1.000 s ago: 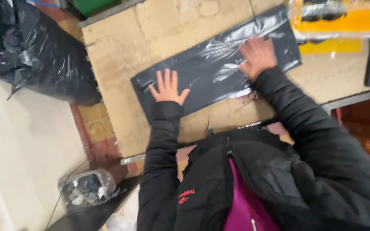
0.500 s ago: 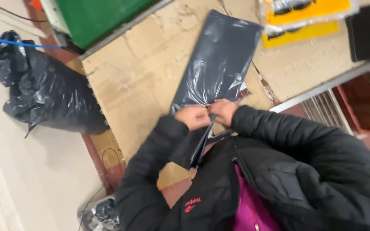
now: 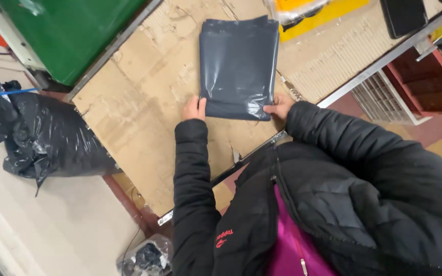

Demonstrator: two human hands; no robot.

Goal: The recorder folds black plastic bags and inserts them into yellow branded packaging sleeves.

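Folded dark grey plastic bag: lies flat on the cardboard-covered tabletop, a neat rectangle with its near edge square to the person. The fold has brought it to a compact panel; the film is thin, glossy and slightly crinkled, with light streaks showing shallow creases along its length.

Left hand: at the bag's near left corner, fingers closed on the edge, thumb side up. The grip appears to pin the corner so the layers stay aligned.

Right hand: at the bag's near right corner, fingers pinching the edge likewise. Both hands sit level with each other, which keeps the near fold straight and taut between them.

Tabletop covering: worn brown cardboard, scuffed and torn in patches, matte and fibrous; it gives the slippery film a surface with some grip.

Surroundings, relative to the bag: a yellow packet just beyond its far right corner; a green bin well off to the far left; a full black refuse sack on the floor to the left, crumpled and shiny; a white wire rack to the right, below the tabletop's edge.
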